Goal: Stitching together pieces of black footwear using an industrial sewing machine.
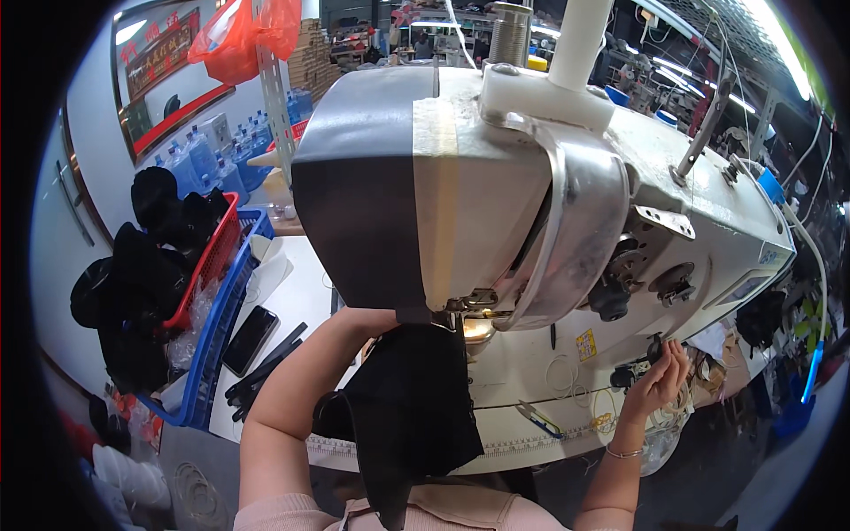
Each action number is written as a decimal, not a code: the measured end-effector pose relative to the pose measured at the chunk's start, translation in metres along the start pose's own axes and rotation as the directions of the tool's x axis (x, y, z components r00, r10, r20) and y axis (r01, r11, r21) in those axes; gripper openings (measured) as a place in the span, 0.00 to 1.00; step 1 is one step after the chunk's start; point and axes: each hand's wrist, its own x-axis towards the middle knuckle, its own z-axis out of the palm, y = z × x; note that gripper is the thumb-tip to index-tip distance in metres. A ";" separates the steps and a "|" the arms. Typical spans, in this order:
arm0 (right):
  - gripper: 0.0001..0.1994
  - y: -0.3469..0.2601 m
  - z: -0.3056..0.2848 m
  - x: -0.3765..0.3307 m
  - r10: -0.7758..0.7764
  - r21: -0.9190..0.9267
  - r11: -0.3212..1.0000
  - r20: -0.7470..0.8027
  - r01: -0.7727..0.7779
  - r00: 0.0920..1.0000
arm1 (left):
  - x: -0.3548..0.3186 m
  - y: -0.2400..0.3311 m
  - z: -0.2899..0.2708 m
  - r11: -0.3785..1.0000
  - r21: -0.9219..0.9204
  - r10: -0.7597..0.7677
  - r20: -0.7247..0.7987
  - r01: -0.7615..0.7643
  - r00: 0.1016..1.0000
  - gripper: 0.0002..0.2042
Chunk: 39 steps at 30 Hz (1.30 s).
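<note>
A black fabric piece [412,398] lies under the needle area of a large sewing machine [505,195] and hangs over the table's front edge toward my lap. My left forearm [283,398] reaches in along the left of the fabric. The machine head hides my left hand's fingers, so their grip does not show. To the right, my right hand [660,382] is raised beneath the machine arm. Its fingers are bent together against a small dark thing [655,348], whose kind I cannot make out. A small lamp [479,331] glows beside the needle.
Left of the machine, a blue basket [208,363] and a red basket [210,252] hold black pieces. A phone [251,341] and black strips [266,376] lie beside them. Thread snips [540,419] rest near a measuring tape [584,432] along the front edge.
</note>
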 end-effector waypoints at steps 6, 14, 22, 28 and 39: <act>0.14 -0.001 0.004 -0.004 0.040 0.022 0.999 -0.053 -0.039 0.998 | 0.001 -0.034 0.010 0.955 -0.277 0.034 -0.252 -0.106 0.967 0.15; 0.15 0.004 0.000 -0.006 -0.032 -0.029 0.999 -0.005 0.032 0.999 | -0.006 -0.018 0.009 0.971 -0.225 -0.111 -0.137 0.079 0.984 0.17; 0.14 0.005 0.003 -0.008 -0.023 -0.007 1.000 -0.030 0.023 0.999 | -0.009 0.012 0.008 0.932 -0.165 -0.325 0.017 0.323 0.945 0.19; 0.15 0.007 0.002 -0.008 -0.017 0.009 1.000 -0.018 0.017 1.000 | -0.008 0.017 0.007 0.893 -0.149 -0.419 0.066 0.424 0.906 0.20; 0.15 0.005 0.003 -0.009 0.018 0.043 0.999 -0.054 -0.016 0.998 | -0.004 0.004 0.002 0.928 -0.064 -0.358 0.119 0.367 0.926 0.19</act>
